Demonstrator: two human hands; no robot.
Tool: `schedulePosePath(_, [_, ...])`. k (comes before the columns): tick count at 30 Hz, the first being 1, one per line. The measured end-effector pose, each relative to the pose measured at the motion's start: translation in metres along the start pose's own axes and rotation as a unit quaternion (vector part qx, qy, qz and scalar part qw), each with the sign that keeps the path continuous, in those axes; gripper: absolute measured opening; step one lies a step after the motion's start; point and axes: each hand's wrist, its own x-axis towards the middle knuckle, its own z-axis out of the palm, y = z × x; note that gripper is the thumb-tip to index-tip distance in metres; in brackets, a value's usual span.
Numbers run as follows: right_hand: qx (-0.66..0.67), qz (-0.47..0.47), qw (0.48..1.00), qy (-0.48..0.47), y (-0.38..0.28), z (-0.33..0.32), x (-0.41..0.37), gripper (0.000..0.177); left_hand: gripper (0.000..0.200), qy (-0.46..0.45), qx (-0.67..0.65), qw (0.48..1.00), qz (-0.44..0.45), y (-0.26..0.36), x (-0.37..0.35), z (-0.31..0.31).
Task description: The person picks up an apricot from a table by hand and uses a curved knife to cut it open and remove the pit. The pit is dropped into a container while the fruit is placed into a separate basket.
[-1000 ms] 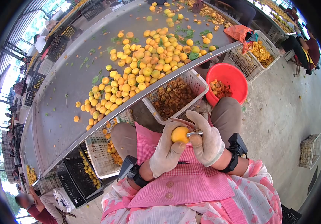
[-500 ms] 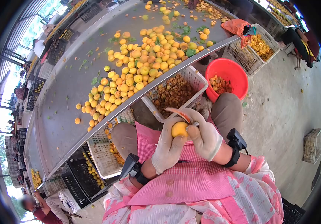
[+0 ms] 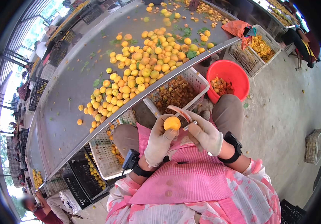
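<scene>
Meanwhile, yellow fruit (image 3: 172, 123) in the gloved left hand (image 3: 158, 142).

Strong daylight pours through the openings (image 3: 27, 37) from nine to eleven o'clock, burning them to white, with a smaller glare patch near one o'clock. The rest is moderately bright, with soft shadows and darker patches beneath the table (image 3: 67, 93), whose metal carries a dull sheen. The held fruit (image 3: 172, 123) reads fairly crisply, and the metal tool (image 3: 190, 125) glints. Fisheye distortion bends straight edges; black vignetting with bluish fringing rings the view. Distant detail softens, and a round blur sits near eight o'clock.
</scene>
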Motion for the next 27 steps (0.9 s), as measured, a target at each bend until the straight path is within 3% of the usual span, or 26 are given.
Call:
schedulePosePath(1, [-0.147,-0.111,0.983,0.026,0.009,-0.002,0.004,0.052,0.068,0.002,-0.079,0.997,0.001,-0.002,0.0,0.0])
schedulePosePath(2, [-0.288,-0.219,0.931,0.051,0.011,-0.001,0.005,0.051,0.068,0.003,-0.08,0.997,0.004,-0.002,-0.001,0.002])
schedulePosePath(3, [-0.313,-0.152,0.936,0.048,0.005,-0.001,-0.001,0.054,0.066,0.008,-0.104,0.995,-0.004,-0.001,-0.002,0.004])
schedulePosePath(10, [-0.416,-0.19,0.886,0.069,0.011,0.005,-0.005,0.057,0.067,-0.005,-0.056,0.998,-0.007,0.003,-0.003,0.007])
schedulePosePath(15, [-0.465,-0.123,0.873,0.084,0.0,0.011,-0.011,0.059,0.063,-0.01,-0.036,0.999,-0.004,0.006,-0.003,0.004])
schedulePosePath(17, [-0.471,-0.139,0.867,0.083,0.0,0.012,-0.013,0.06,0.06,-0.013,-0.019,1.0,-0.005,0.01,-0.003,0.004])
schedulePosePath(19, [-0.476,-0.154,0.862,0.081,-0.003,0.014,-0.013,0.061,0.056,-0.044,0.086,0.995,0.033,0.013,-0.004,0.005])
schedulePosePath(22, [-0.528,-0.101,0.84,0.071,-0.008,0.017,-0.014,0.063,0.057,-0.041,0.074,0.996,0.021,0.023,-0.006,0.011])
schedulePosePath(27, [-0.48,-0.226,0.839,0.122,0.009,0.013,-0.007,0.066,0.055,-0.026,-0.049,0.998,0.012,0.02,-0.001,0.025])
